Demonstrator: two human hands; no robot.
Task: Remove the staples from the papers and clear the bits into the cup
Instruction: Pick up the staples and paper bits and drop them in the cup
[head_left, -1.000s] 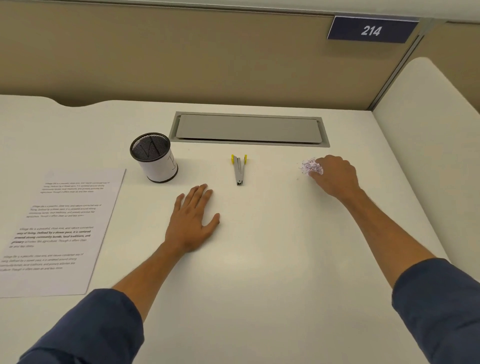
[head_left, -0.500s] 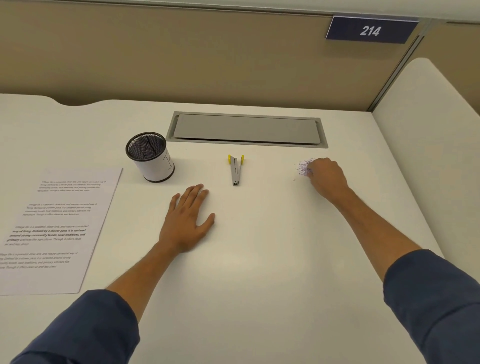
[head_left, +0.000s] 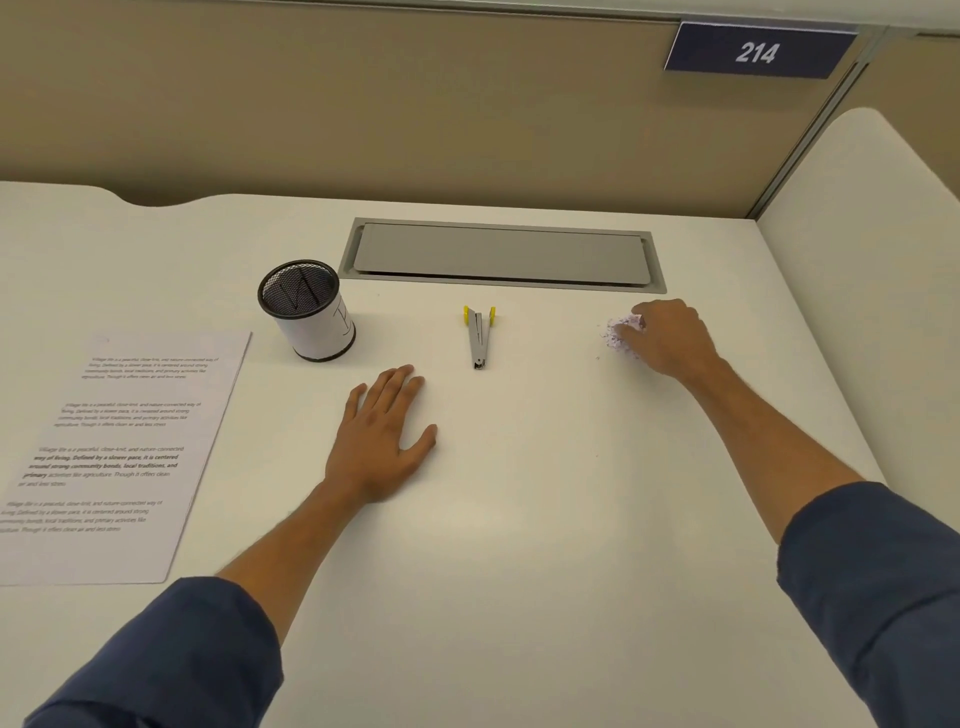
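Observation:
A printed paper sheet (head_left: 124, 452) lies flat at the left of the white desk. A black mesh cup (head_left: 306, 317) wrapped in white paper stands behind it, slightly right. A grey staple remover (head_left: 478, 338) with yellow tabs lies in the middle. My left hand (head_left: 382, 436) rests flat on the desk in front of the cup and the remover, fingers straight. At the right, my right hand (head_left: 670, 338) has its fingers curled over a small pile of white paper bits (head_left: 618, 332), touching its right side. A few loose specks lie just left of the pile.
A grey cable-tray lid (head_left: 498, 254) is set into the desk (head_left: 519, 519) behind the remover. A tan partition with a blue "214" sign (head_left: 756, 52) stands at the back. Another white surface (head_left: 872, 270) adjoins on the right.
My right hand has stayed at the paper bits, with the pile showing a little more to its left. My left hand has not moved on the desk.

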